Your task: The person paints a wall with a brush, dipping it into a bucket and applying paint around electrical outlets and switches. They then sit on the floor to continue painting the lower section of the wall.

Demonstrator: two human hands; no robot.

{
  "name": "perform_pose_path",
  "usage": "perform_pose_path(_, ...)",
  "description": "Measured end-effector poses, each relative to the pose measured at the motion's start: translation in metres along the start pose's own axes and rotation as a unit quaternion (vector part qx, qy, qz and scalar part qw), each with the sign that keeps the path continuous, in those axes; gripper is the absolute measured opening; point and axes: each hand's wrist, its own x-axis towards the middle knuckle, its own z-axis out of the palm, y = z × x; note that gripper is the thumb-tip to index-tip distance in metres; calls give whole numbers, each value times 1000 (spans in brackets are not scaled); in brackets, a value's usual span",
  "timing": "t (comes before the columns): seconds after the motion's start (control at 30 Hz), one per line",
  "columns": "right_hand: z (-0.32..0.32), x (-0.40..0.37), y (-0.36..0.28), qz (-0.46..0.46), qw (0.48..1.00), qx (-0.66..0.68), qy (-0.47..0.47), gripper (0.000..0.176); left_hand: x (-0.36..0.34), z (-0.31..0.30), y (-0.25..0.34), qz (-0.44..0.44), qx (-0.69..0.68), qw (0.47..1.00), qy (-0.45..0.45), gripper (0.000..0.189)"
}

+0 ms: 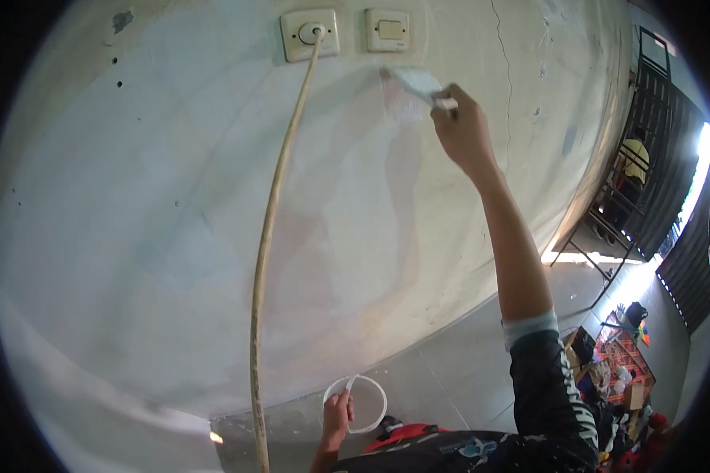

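My right hand (464, 130) is closed on the handle of a wide paint brush (416, 81), whose pale bristles lie at the wall (331, 205) just below the light switch (388, 31). Low in the view, my left hand (338, 415) grips the handle of a white-rimmed bucket (384, 394) near the foot of the wall. What the bucket holds cannot be made out. A plug sits in the socket (308, 35) left of the switch, and its cable (267, 236) hangs down in front of the wall.
Grey floor tiles (450, 370) meet the wall below. At the right, a person (633, 162) in a yellow top is near dark shutters (670, 118) and a metal frame (584, 256). A pile of mixed items (619, 378) lies on the floor at the lower right.
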Motion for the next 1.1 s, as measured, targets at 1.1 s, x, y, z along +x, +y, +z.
perform_pose_path(1.1,9,7,-17,-26,999,-27,3,24,-10,-9,-8,37,3,999,-8,34)
